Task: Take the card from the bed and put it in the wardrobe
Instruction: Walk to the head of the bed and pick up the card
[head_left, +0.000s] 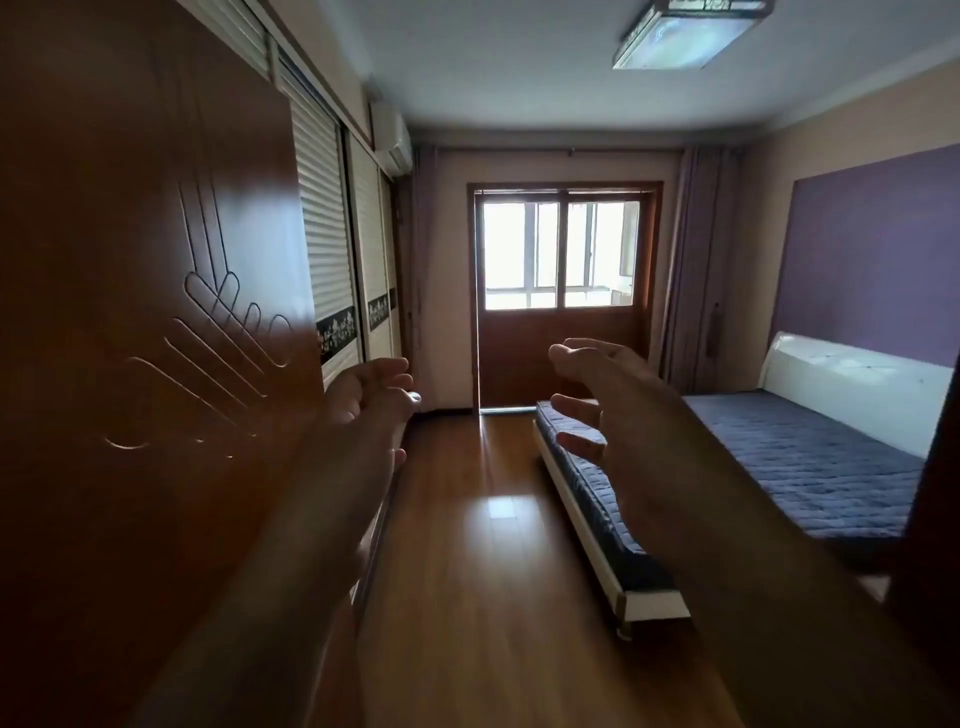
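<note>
Daylight from the window (558, 254) at the far end leaves most of this bedroom dim, with a glossy wooden floor (493, 545) running between the furniture on either side. No card can be made out anywhere: the bed (810, 457) on the right shows only its blue quilted cover, and part of that cover is hidden behind the right forearm and a dark edge at the frame's right, so the card may lie there or be too small to see. Both hands are raised in front of the body and hold nothing. The left hand (369, 395) has its fingers loosely curled with a gap between thumb and fingers; the right hand (597, 395) is spread wider, fingers apart and pointing left. On the left stands the wardrobe (332, 270), with pale slatted sliding doors that look closed, and nearer still a brown carved door (156, 312). The step in hand appears to be the approach to the bed. Doing it well probably means turning the head right and down to scan the whole cover first, then pinching the card by an edge, since a flat card on soft quilting resists a flat grasp.
</note>
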